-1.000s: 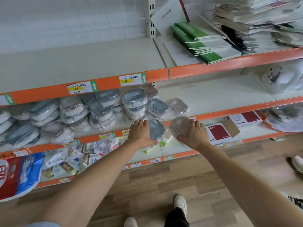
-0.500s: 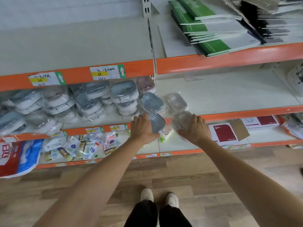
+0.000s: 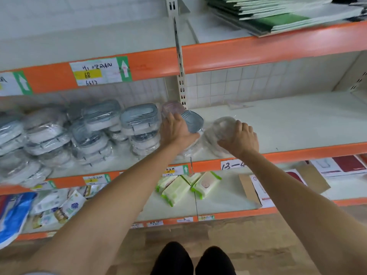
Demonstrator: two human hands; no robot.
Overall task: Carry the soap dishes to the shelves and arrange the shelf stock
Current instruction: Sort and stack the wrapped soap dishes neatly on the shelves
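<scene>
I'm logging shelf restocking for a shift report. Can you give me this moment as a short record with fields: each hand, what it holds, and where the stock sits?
left hand: grip on a grey-lidded soap dish, over the middle shelf
right hand: grip on a clear wrapped soap dish, same shelf
stacked stock: wrapped soap dishes piled to the left of the hands
shelf below: green-and-white packs
top shelf: green-covered booklets

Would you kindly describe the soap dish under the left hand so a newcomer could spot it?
Find the middle shelf with the orange front edge. At the right end of its wrapped soap dishes, the left hand holds one dish. It has a ribbed grey-blue top, unlike the clear one beside it.
</scene>
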